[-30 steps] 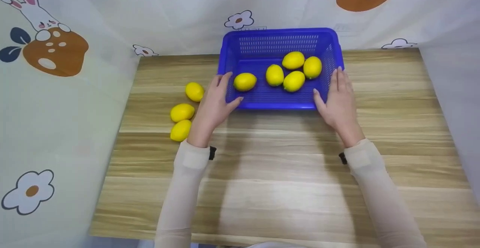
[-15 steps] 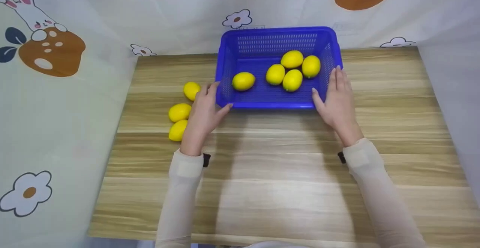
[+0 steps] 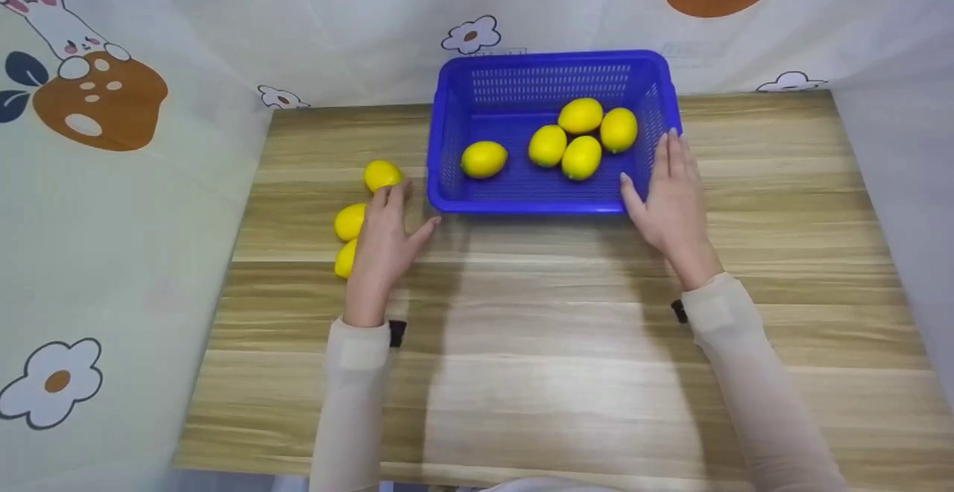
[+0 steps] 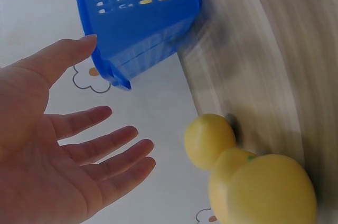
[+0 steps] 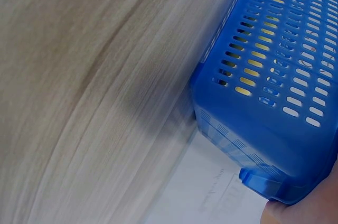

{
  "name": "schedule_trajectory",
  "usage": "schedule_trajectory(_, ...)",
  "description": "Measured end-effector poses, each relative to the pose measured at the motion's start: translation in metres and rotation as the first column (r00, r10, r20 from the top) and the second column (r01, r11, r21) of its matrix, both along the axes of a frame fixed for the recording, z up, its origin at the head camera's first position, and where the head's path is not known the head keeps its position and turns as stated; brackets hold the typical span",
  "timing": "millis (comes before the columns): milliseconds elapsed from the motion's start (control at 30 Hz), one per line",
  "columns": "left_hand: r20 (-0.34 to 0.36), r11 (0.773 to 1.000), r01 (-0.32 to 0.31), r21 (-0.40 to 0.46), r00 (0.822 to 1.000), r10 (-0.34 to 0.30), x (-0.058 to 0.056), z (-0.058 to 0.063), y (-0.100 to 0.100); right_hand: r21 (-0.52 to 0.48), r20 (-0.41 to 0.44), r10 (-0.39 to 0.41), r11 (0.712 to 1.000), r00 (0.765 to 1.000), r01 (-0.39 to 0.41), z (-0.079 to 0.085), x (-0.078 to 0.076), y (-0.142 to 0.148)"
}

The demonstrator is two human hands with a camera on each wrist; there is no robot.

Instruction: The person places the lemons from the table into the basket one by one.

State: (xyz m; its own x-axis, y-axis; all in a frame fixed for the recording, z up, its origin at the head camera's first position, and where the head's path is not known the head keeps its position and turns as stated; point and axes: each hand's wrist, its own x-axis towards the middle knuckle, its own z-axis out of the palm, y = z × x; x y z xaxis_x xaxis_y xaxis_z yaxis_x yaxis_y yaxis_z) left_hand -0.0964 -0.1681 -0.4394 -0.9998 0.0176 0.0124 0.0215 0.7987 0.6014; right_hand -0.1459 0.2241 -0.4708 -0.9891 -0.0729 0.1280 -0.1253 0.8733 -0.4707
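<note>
A blue plastic basket (image 3: 536, 209) stands at the back of the table, with several lemons (image 3: 581, 158) inside; one lemon (image 3: 484, 159) lies apart at its left end. My right hand (image 3: 677, 212) rests on the basket's right front corner, fingers straight along the side and thumb spread over the front rim. My left hand (image 3: 381, 250) hovers left of the basket, holding nothing. Its fingers are spread and relaxed in the left wrist view, palm facing the camera. Beside it are three lemons: a far one (image 3: 382, 176), a middle one (image 3: 348, 223) and a near one (image 3: 344, 259), partly covered by the hand.
Wood-grain tabletop (image 3: 551, 373) extends in front of the basket and to its right. A patterned cloth (image 3: 358, 30) hangs close behind the basket and along the left side.
My left hand has come off the basket's left front corner and moved left and towards me, over to the loose lemons. The right hand stays at the basket's right corner.
</note>
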Motion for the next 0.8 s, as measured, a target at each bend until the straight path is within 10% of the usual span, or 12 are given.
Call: schedule_trajectory(800, 0.056, 0.991, -0.132, -0.014, 0.99, 0.133, 0.028, -0.022, -0.041, -0.008, -0.008, -0.005, 1.0, 1.0, 0.005, -0.001, -0.001, 0.001)
